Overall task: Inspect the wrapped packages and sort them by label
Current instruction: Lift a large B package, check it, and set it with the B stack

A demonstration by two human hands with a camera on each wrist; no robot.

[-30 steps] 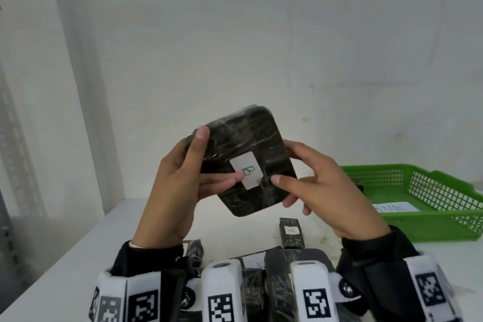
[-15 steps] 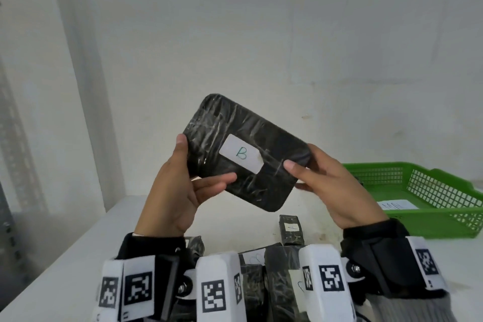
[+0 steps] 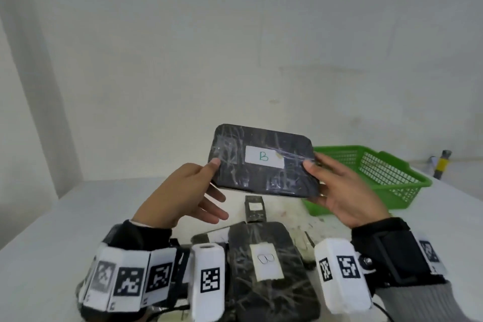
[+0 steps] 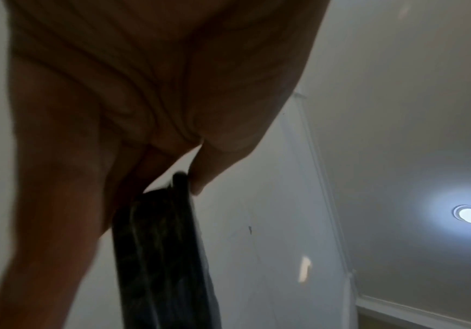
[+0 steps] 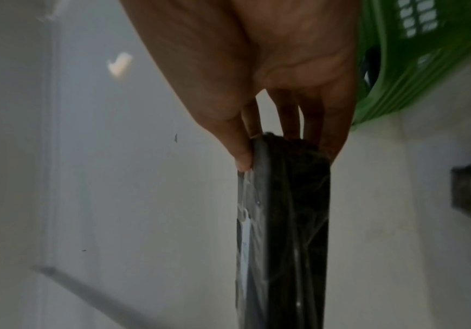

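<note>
I hold a flat black wrapped package [image 3: 264, 162] up in front of me, its white label [image 3: 264, 164] marked "B" facing me. My left hand [image 3: 194, 185] pinches its left edge with the thumb on the front. My right hand [image 3: 337, 191] grips its right edge, thumb on front, fingers behind. The wrist views show the package edge-on [image 4: 161, 256] [image 5: 290, 222] between thumb and fingers. Another wrapped package [image 3: 269, 269] with a label lies on the table below, and a small wrapped one [image 3: 254, 208] lies beyond it.
A green mesh basket [image 3: 392, 172] stands on the white table [image 3: 65, 230] at the right, behind the held package. More dark packages lie under my wrists. A yellow-banded object [image 3: 441, 165] stands far right by the wall.
The package has turned from tilted to nearly level with the "B" upright, and shifted right toward the basket. My left fingers have come off its lower front.
</note>
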